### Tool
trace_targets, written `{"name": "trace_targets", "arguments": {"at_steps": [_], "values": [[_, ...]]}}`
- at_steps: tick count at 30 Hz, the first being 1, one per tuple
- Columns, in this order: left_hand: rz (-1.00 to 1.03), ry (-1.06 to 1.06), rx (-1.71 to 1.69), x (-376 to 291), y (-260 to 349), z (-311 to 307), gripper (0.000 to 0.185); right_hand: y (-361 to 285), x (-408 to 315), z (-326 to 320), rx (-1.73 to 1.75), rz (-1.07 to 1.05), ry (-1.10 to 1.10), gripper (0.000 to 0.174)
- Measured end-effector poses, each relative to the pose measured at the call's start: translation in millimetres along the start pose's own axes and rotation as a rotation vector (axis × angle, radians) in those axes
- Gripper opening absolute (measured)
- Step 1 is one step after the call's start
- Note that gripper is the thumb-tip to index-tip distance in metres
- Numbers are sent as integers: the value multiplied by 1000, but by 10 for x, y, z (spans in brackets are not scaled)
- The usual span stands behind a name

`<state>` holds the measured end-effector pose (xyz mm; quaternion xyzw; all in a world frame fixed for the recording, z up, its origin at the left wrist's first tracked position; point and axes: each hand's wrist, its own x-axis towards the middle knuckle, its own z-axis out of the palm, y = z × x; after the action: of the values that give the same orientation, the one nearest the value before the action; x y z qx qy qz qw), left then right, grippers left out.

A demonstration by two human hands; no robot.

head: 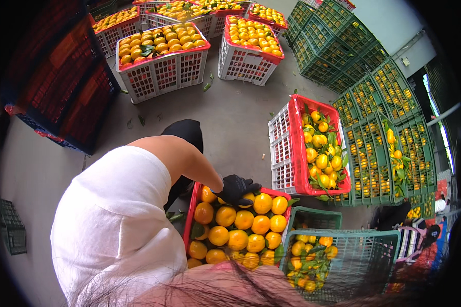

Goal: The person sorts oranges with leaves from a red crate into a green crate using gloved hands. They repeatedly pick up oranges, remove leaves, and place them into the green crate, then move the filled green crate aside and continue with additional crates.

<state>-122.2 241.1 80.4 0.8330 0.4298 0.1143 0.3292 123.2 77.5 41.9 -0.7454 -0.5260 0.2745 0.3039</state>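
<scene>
My left hand (236,190), in a black glove, reaches over the far edge of a red-lined crate (189,218) of orange citrus fruit. Its fingers point right and lie over an orange fruit (247,200) in the far row; whether they grip it is hidden. Rows of similar fruit, with some green leaves, fill the crate. My right hand is out of view. Hair and a blurred pinkish shape cover the near edge of the crate. A green plastic crate (353,233) at the right holds smaller, leafy fruit.
A red-lined white crate (282,149) of leafy fruit stands at the right, before stacked green crates (370,153). Filled white crates (169,73) stand beyond. Dark blue crates (65,76) are stacked at the left. Leaves litter the floor (230,115). Another person (411,236) is at the far right.
</scene>
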Motion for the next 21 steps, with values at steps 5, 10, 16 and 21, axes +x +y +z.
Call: {"name": "trace_targets", "arguments": {"at_steps": [5,10,16,21], "values": [[101,38,-27,142,-182,82,64,-93,-40,127,9,23,44,42],[106,-308,99,358,-398,-243,37,-222,28,185,20,57,84,43],[185,-426,218,260,-736,-233,44,-370,164,340,26,78,65,44],[188,-430,149,156,-798,-221,48,-417,351,456,39,87,39,45]]}}
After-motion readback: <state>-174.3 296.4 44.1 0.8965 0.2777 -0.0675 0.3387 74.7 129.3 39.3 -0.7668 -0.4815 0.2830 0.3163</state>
